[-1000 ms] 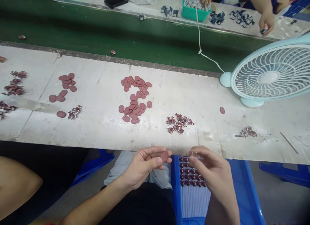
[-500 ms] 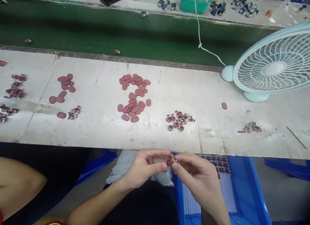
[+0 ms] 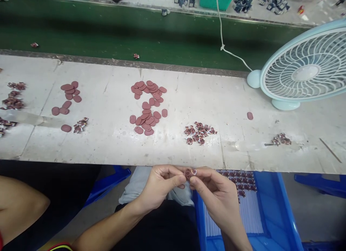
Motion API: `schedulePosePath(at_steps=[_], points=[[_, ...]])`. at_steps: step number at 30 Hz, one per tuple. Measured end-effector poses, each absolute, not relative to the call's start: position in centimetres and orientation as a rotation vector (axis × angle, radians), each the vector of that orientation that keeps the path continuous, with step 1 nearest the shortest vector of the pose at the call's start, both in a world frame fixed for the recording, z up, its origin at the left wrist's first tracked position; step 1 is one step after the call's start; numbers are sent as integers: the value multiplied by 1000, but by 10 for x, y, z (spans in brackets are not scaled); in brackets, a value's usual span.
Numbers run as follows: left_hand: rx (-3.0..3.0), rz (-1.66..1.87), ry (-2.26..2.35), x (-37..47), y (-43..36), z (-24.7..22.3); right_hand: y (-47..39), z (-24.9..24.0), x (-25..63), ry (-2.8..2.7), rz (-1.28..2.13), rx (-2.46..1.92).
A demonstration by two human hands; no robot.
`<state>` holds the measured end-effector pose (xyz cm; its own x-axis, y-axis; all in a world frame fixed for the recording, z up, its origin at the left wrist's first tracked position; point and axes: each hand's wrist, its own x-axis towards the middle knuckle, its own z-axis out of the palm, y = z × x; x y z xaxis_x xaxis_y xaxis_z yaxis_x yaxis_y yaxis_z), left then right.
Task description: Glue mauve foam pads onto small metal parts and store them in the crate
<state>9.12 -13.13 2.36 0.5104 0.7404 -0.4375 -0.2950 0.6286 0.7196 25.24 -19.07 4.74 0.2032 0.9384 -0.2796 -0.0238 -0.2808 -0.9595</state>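
In front of the table edge, my left hand (image 3: 162, 188) pinches a reddish-brown oval disc (image 3: 187, 174) between thumb and fingers. My right hand (image 3: 216, 193) pinches a small brown-and-white part (image 3: 194, 172) against that disc, and the two touch. Fingertips hide much of both. Beyond my hands on the table lie a pile of similar small brown-and-white parts (image 3: 199, 132) and a larger spread of oval discs (image 3: 147, 117). Below my right hand stands a blue tray (image 3: 278, 207) with rows of small brown parts (image 3: 240, 179) on a white ribbed sheet.
A light-blue fan (image 3: 305, 72) stands at the table's right, its white cord (image 3: 222, 47) crossing the green conveyor belt (image 3: 108, 34). A clear bottle with a dark tip (image 3: 248, 146) lies near more parts. At left are another person's leg (image 3: 21, 200) and more discs (image 3: 70, 90).
My right hand has moved slightly left, and the small part sits closer against the disc. The small pieces on the green belt have shifted right.
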Motion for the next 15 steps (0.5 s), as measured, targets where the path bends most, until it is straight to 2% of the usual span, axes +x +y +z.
schedulePosePath(at_steps=[10,15], points=[[651,679,725,89,-127,23,-191,41,257,-667,1255,-1418],[1155,852,1023,54,-89,27,-227,20,302,-337,845,-1549]])
